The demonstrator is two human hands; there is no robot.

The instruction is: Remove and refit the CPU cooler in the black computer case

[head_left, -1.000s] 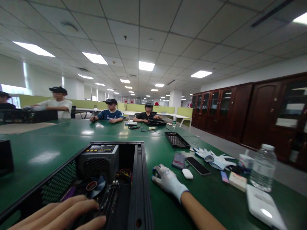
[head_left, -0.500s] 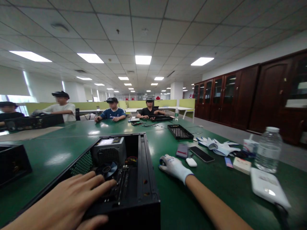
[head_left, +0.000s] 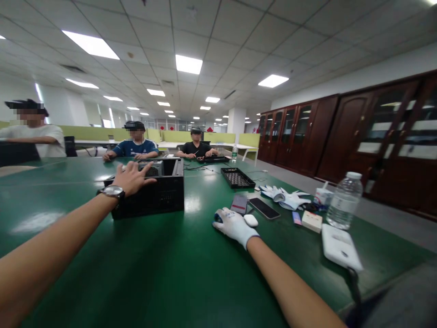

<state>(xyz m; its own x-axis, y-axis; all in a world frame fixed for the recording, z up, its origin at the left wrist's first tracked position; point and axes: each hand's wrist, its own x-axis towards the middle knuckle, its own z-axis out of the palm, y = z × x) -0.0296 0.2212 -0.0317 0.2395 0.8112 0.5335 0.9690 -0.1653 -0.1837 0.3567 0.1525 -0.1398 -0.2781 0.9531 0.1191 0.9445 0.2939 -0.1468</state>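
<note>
My bare left hand (head_left: 133,178), with a watch at the wrist, reaches out over the near edge of a black computer case (head_left: 153,196). Its fingers are spread on the case's open top, holding nothing. Inside the case a grey power supply (head_left: 155,169) shows; the other parts are hidden from this angle. On the green table rests my right hand (head_left: 235,225) in a white work glove. Its fingers bend down loosely, thumb apart, and no object shows in them. Just beyond it are a white earbud case (head_left: 251,220) and a phone (head_left: 239,204).
Another dark phone (head_left: 264,208), spare gloves (head_left: 285,197), a small box (head_left: 312,221), a large water bottle (head_left: 345,200) and a white device with a cable (head_left: 341,247) lie to the right. A black tray (head_left: 238,178) sits farther back. Several people sit across the table.
The computer case has slid away from me across the table, my left hand going with it and the arm now stretched out. My right hand stays put. The view has shifted.
</note>
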